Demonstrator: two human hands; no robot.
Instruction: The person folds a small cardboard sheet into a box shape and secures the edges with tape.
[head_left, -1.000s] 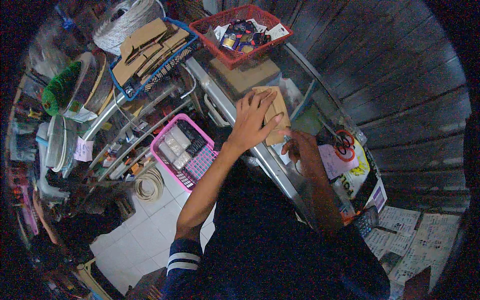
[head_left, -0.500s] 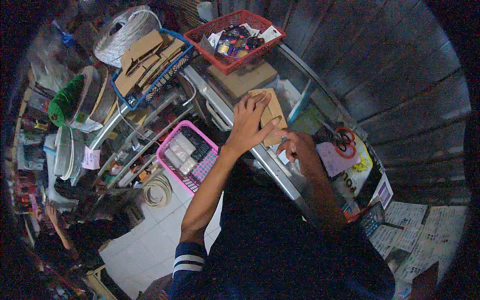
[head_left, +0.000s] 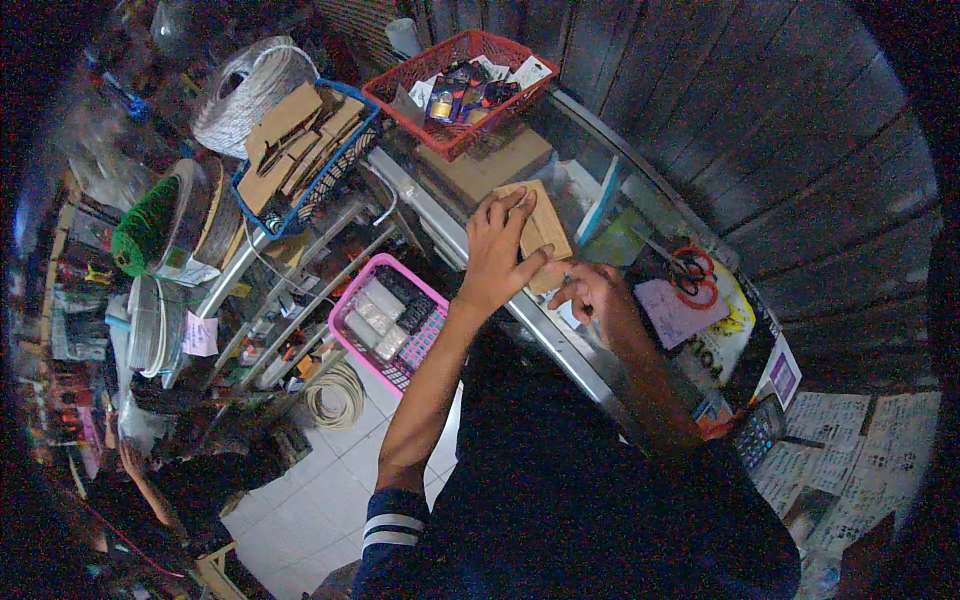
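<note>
On the glass counter (head_left: 590, 345) lies a small light-brown box (head_left: 540, 225), probably cardboard. My left hand (head_left: 495, 245) reaches across it, fingers on its upper side and thumb at its near end, gripping it. Just right of that end is my right hand (head_left: 592, 290), its fingers curled and close together. Whatever those fingers may hold is hidden. A further tan piece (head_left: 545, 283) shows between the two hands, under the box's near end.
Behind the box stand a larger cardboard carton (head_left: 490, 165) and a red basket (head_left: 460, 145) of packaged padlocks. To the right lie red-handled scissors (head_left: 695, 290), pink paper (head_left: 668, 313) and a calculator (head_left: 755, 432). A pink basket (head_left: 345, 335) and a blue basket of cardboard (head_left: 300, 215) are left.
The whole view has shifted slightly, so the surroundings appear lower. My left hand stays on the box, and my right hand's fingers have moved slightly beside its near end.
</note>
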